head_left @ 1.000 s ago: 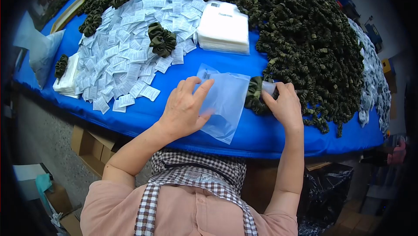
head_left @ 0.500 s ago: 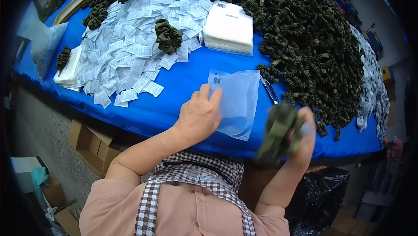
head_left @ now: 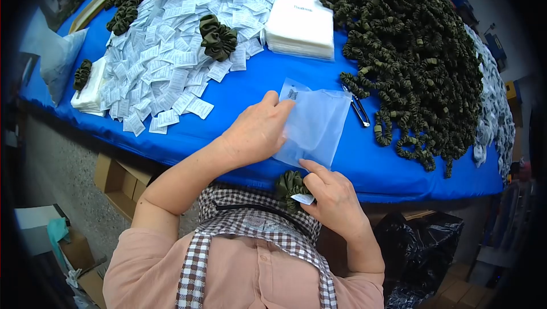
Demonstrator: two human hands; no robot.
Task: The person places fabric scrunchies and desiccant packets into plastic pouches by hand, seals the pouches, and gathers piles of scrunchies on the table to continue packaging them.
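My left hand pinches the left edge of a frosted clear plastic bag, which is tilted up over the blue table. Low in front of the apron, my right hand grips a dark green scrunchie. A small white label shows between the scrunchie and the fingers. The right index finger reaches out to the bag's lower edge, close to its opening or touching it. Black thread snips lie just right of the bag.
A stack of plastic bags stands behind. Left of it spreads a heap of white printed packets with one scrunchie on top. A large pile of green scrunchies covers the right side. The blue table's front edge is near my waist.
My right hand has swung left with the scrunchie, from the right of the bag to its lower edge. The bag has shifted slightly up and right with my left hand.
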